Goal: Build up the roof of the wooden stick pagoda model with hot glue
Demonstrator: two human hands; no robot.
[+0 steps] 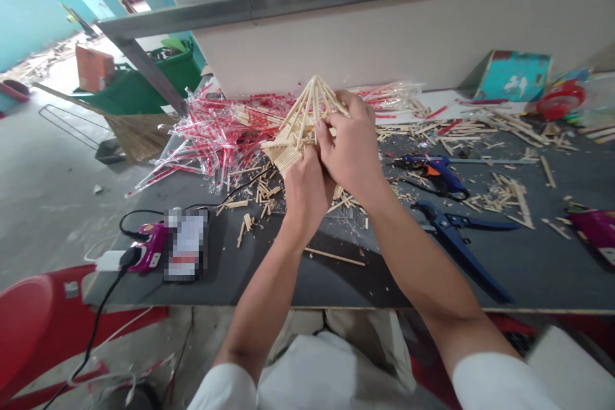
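Both hands hold a small model house of pale wooden sticks [284, 155] above the table, its pointed roof frame rising to a peak. My left hand [307, 189] is closed round the near lower side of the model. The fingers of my right hand [353, 147] are bent and pressed against the roof sticks on the right. Whether a loose stick lies between the right fingertips I cannot tell. My hands hide part of the model's base.
Right of my hands lie a blue glue gun [432, 170] and a blue cutter [461, 246]. Clear wrappers with red-marked sticks [225, 128] heap at the back left. A phone [186, 245] and a purple power strip [150, 246] lie front left. Stick offcuts [516, 195] litter the table.
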